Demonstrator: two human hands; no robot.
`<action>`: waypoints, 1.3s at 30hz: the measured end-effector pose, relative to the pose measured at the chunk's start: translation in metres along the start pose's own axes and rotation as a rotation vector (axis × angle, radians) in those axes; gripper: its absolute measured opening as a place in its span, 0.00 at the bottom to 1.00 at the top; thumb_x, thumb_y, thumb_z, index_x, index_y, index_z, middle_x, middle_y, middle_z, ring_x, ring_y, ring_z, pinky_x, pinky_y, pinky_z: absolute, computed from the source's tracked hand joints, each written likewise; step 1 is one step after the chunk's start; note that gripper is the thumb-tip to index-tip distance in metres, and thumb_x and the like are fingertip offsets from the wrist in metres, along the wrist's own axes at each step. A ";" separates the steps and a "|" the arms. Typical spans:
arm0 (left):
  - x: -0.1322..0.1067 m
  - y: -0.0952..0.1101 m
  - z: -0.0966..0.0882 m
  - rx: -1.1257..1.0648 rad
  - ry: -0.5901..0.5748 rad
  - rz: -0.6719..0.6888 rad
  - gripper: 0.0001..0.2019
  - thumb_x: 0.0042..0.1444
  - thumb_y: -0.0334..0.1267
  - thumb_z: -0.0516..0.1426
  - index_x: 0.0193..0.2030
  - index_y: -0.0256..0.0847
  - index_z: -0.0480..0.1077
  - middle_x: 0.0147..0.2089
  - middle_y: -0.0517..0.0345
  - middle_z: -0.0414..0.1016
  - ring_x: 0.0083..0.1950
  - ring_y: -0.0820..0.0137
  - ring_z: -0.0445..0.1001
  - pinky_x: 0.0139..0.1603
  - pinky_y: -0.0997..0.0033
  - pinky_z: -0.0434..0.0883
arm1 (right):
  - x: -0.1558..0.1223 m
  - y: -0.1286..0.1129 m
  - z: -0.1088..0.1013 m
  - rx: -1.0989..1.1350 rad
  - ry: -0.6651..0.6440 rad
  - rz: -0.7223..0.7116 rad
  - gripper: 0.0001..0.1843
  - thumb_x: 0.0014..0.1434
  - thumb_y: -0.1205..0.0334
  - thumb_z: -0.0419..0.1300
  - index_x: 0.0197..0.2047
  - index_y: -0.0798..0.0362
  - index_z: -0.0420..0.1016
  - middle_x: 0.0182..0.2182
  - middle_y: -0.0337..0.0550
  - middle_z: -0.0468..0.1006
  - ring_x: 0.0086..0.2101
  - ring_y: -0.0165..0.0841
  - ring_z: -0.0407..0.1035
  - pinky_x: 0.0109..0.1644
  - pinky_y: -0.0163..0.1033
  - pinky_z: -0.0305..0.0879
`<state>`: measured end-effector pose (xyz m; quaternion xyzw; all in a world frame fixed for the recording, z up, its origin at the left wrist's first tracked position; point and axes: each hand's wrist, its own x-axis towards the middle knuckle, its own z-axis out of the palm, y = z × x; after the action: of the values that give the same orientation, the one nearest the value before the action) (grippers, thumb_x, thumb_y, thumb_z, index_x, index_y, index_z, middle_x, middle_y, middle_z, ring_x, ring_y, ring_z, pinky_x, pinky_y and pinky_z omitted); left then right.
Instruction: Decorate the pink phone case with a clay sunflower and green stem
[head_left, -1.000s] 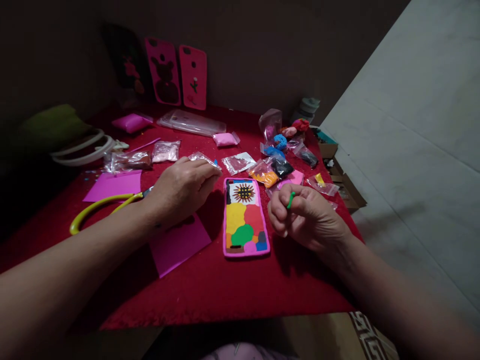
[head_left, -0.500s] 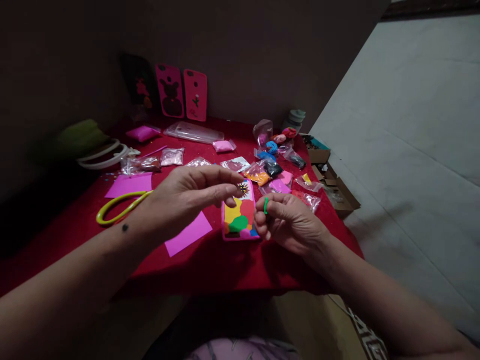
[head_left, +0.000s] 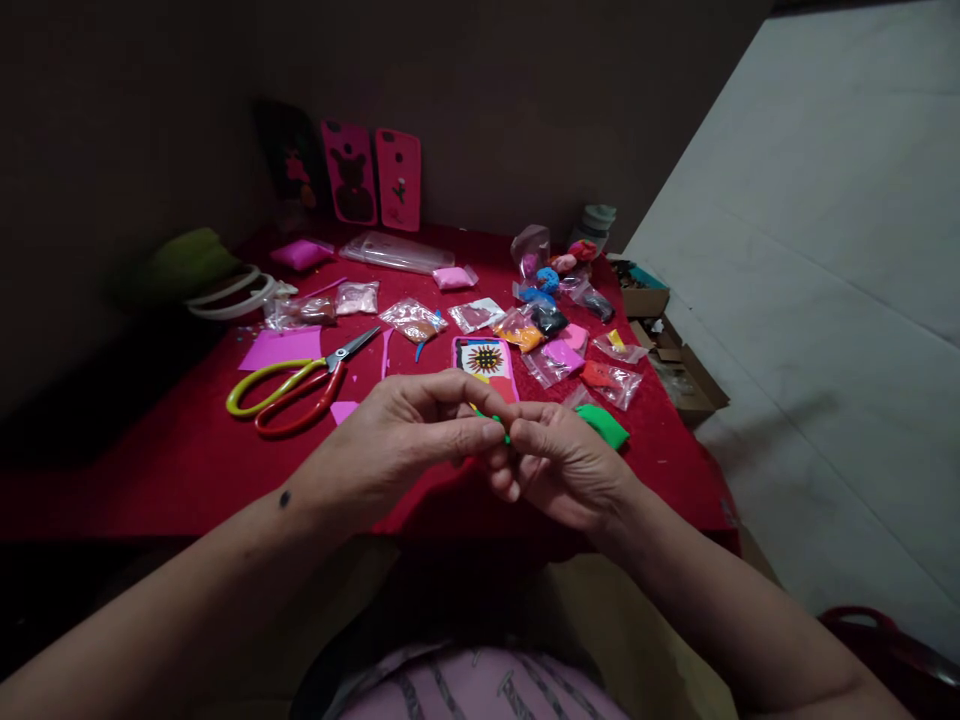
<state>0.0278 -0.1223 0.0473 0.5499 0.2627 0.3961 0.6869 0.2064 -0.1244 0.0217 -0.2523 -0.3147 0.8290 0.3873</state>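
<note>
My left hand (head_left: 420, 425) and my right hand (head_left: 559, 455) meet over the front of the red table, fingertips together. Between them they pinch a small strip of green clay (head_left: 504, 432), mostly hidden by the fingers. Just beyond lies a phone case (head_left: 486, 362) with a pink rim, a dark sunflower-like figure on white and coloured patches; its lower part is covered by my hands. Right of my right hand is a bag of green clay (head_left: 604, 426). Scissors (head_left: 300, 390) with one yellow and one red handle rest left of my left hand.
Several small bags of coloured clay (head_left: 546, 318) spread over the red cloth (head_left: 180, 480). Decorated phone cases (head_left: 399, 180) lean on the back wall. A clear case (head_left: 397, 252) lies before them. Cardboard boxes (head_left: 686, 375) stand beyond the right edge, and a pink sheet (head_left: 279, 348) lies left.
My left hand has come down and right to meet my right hand at the green clay, which the right hand alone held before. The view has shifted, showing the whole scissors and the green bag.
</note>
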 end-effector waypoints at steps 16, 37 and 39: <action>-0.010 -0.021 -0.001 -0.098 0.071 -0.096 0.08 0.59 0.32 0.65 0.46 0.40 0.77 0.33 0.57 0.82 0.33 0.69 0.82 0.39 0.71 0.81 | -0.003 0.011 -0.007 0.053 0.046 0.065 0.13 0.47 0.63 0.78 0.29 0.59 0.80 0.23 0.41 0.83 0.20 0.27 0.76 0.24 0.28 0.73; -0.017 -0.017 0.006 0.036 0.220 -0.018 0.05 0.58 0.29 0.64 0.36 0.41 0.83 0.41 0.59 0.75 0.31 0.77 0.79 0.37 0.80 0.79 | -0.002 0.019 -0.003 0.062 0.038 0.122 0.15 0.47 0.58 0.77 0.30 0.60 0.82 0.23 0.43 0.83 0.22 0.30 0.77 0.23 0.29 0.72; -0.017 -0.016 0.007 -0.017 0.219 -0.055 0.06 0.58 0.28 0.64 0.40 0.42 0.82 0.38 0.59 0.77 0.30 0.76 0.79 0.35 0.81 0.79 | -0.002 0.019 -0.003 0.054 0.057 0.115 0.14 0.47 0.59 0.77 0.30 0.60 0.82 0.22 0.42 0.83 0.21 0.29 0.77 0.23 0.28 0.72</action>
<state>0.0282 -0.1419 0.0319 0.4901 0.3478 0.4369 0.6693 0.2002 -0.1343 0.0061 -0.2831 -0.2660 0.8506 0.3543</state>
